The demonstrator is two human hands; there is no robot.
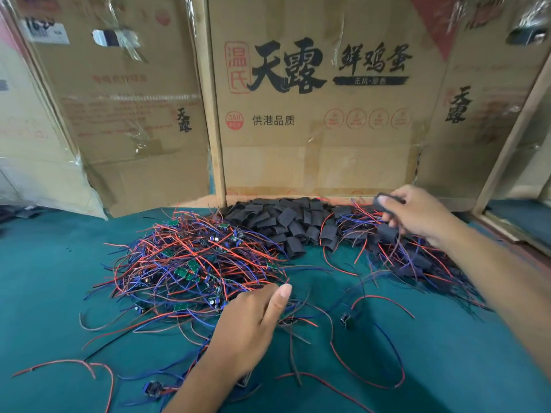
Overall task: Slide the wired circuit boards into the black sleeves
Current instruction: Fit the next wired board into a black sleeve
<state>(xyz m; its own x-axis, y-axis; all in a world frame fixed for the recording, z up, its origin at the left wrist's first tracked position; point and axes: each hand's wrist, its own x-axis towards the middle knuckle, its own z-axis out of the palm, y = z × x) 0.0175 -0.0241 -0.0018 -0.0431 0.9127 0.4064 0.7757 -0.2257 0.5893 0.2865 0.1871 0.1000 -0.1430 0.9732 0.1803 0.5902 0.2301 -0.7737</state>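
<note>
Right hand (417,214) is pinching one sleeve (384,201) above the sleeve pile (283,225); left hand (253,317), fingers curling on wires, is reaching the boards (185,263). Tangled leads are likely dragging neighbours along.

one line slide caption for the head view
Right hand pinches a black sleeve above the sleeve pile; left hand reaches into tangled red and blue wired boards.
</note>
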